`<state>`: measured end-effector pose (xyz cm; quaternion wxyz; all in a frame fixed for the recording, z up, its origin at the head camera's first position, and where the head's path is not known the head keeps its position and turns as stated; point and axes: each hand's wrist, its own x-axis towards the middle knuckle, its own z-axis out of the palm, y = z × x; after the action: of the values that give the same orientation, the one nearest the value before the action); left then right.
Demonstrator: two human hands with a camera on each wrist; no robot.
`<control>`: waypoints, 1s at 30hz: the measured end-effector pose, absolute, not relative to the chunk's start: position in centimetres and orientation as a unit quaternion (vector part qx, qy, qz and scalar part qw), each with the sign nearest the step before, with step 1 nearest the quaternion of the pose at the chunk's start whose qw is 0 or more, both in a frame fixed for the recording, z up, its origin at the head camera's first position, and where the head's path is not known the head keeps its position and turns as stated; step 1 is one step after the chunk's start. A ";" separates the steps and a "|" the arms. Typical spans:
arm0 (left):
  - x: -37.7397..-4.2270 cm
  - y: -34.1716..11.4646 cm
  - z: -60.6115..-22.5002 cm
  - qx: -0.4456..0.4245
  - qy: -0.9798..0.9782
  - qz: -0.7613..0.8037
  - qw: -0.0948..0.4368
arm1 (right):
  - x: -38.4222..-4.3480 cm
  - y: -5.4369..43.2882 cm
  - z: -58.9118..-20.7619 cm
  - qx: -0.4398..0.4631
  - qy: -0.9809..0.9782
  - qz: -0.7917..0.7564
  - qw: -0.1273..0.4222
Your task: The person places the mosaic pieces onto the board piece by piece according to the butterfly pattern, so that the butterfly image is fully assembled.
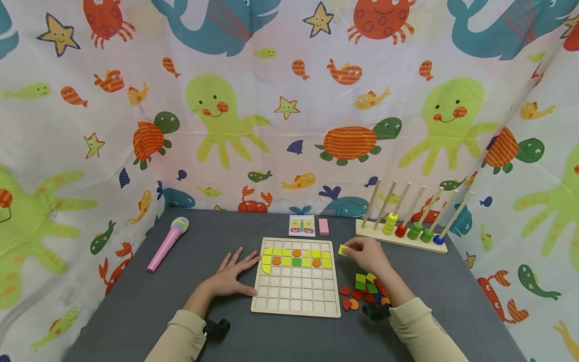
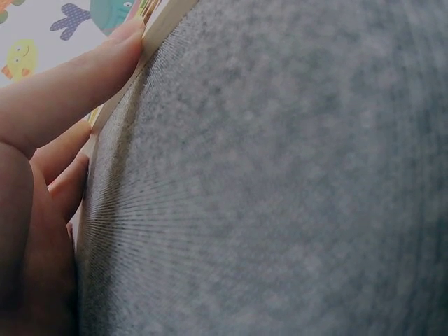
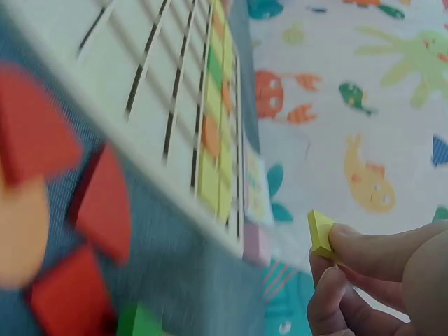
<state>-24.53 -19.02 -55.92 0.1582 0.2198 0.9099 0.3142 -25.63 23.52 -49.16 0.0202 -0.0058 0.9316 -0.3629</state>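
A wooden grid board (image 1: 289, 291) lies on the grey table, its upper rows partly filled with yellow, orange and green pieces. My left hand (image 1: 228, 278) rests at the board's left side with fingers spread; in the left wrist view the thumb (image 2: 105, 73) touches the board's edge. Just off the board's upper right side, my right hand (image 1: 367, 255) pinches a small yellow block (image 3: 321, 234) between thumb and fingers, above the table. Near the right forearm lies a pile of loose red, green, yellow and orange pieces (image 1: 360, 282).
Behind the board are a picture card (image 1: 301, 225) and a pink block (image 1: 323, 227). A peg stand (image 1: 407, 239) with coloured beads stands at the back right. On the left lies a pink toy microphone (image 1: 167, 244). A sea-animal curtain (image 1: 280, 151) hangs behind the table.
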 end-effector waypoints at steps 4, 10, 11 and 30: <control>-24.4 -19.1 -56.1 0.214 0.911 0.315 0.160 | -25.5 21.5 -48.9 -0.019 0.927 -0.375 0.009; -24.4 -19.1 -56.5 0.207 0.914 0.307 0.164 | -25.5 19.0 -48.6 -0.040 0.919 -0.391 0.008; -24.4 -19.1 -56.5 0.208 0.915 0.306 0.163 | -25.5 18.6 -48.6 -0.044 0.918 -0.395 0.009; -24.8 -19.1 -56.2 0.218 0.914 0.304 0.158 | -25.5 11.0 -50.1 -0.115 0.890 -0.437 0.055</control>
<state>-24.82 -19.12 -56.21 0.1585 0.2181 0.9136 0.3043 -25.53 11.03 -50.11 0.0551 -0.1154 0.8905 -0.4367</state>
